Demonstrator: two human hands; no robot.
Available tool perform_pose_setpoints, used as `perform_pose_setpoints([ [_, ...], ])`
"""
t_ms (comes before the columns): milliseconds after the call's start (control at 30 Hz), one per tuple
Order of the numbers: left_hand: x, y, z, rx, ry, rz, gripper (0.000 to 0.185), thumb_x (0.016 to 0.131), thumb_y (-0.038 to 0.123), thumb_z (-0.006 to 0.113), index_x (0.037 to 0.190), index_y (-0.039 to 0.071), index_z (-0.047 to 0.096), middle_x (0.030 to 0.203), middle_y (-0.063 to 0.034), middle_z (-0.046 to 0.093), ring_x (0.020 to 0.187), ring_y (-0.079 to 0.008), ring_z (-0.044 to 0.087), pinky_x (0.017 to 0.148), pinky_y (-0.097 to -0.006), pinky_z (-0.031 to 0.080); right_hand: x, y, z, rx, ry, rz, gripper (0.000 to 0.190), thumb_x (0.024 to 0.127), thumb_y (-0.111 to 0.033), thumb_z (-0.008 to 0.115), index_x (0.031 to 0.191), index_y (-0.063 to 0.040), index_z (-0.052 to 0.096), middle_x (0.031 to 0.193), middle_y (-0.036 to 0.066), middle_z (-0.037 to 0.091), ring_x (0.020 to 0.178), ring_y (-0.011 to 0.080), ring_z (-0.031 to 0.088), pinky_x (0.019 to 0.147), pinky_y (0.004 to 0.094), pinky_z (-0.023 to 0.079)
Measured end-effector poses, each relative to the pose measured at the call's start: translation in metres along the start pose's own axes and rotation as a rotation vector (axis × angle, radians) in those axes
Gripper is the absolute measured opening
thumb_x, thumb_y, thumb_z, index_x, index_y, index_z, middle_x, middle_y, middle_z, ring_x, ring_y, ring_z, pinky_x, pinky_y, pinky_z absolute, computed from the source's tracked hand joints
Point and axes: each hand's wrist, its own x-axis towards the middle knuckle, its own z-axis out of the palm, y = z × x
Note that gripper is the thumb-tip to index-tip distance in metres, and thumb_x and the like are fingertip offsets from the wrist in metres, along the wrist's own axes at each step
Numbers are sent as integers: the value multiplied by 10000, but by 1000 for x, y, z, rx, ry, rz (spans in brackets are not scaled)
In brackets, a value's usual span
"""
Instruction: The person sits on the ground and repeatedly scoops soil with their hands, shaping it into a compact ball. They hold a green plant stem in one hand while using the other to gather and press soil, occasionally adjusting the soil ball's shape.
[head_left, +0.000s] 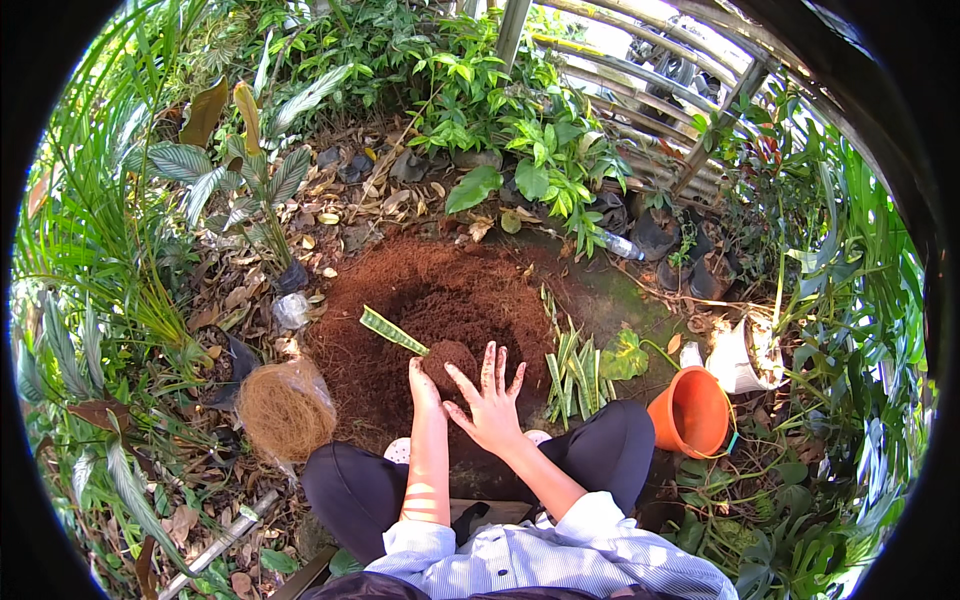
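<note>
My left hand (426, 391) cups a round ball of brown soil-like potting mix (448, 360) from below and the left. A striped snake plant leaf cutting (391, 330) sticks out of the ball towards the upper left. My right hand (491, 409) is spread at the ball's right side, fingers apart and soiled. Its index finger overlaps the ball's edge; whether it presses on it I cannot tell. Beneath both hands lies a wide heap of loose reddish-brown potting mix (420, 281). Several more cut snake plant leaves (577, 375) lie to the right of the heap.
An orange plastic pot (664, 412) lies tilted by my right knee, with a white pot (739, 360) behind it. Left of the heap sits a bundle of brown fibre (285, 416) in clear plastic. A plastic bottle (622, 246) lies beyond, below a bamboo fence (637, 67).
</note>
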Motion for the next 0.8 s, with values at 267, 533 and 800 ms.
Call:
perform_pose_setpoints([
  [267, -13, 9, 8, -40, 14, -104, 495, 899, 418, 256, 1067, 67, 561, 1084, -111, 599, 989, -273, 578, 881, -422, 442, -2, 6, 6, 175, 36, 53, 713, 874, -520, 434, 1447, -191, 165, 1470, 265, -40, 1367, 417, -30, 1016, 631, -62],
  [533, -18, 7, 11, -86, -77, -85, 475, 899, 398, 260, 1083, 70, 550, 1074, -107, 605, 993, -260, 585, 895, -428, 443, 3, 7, 2, 76, -41, 60, 721, 871, -454, 470, 1446, -148, 160, 1481, 237, -47, 1371, 402, -46, 1044, 584, -50],
  [800, -17, 0, 9, -5, -82, 33, 435, 901, 418, 318, 1054, 85, 552, 1074, -79, 605, 985, -224, 581, 881, -402, 435, 39, 16, -10, 379, 300, -62, 547, 814, -228, 547, 1302, -13, 419, 1384, 157, 381, 1298, 317, 335, 1081, 445, 208],
])
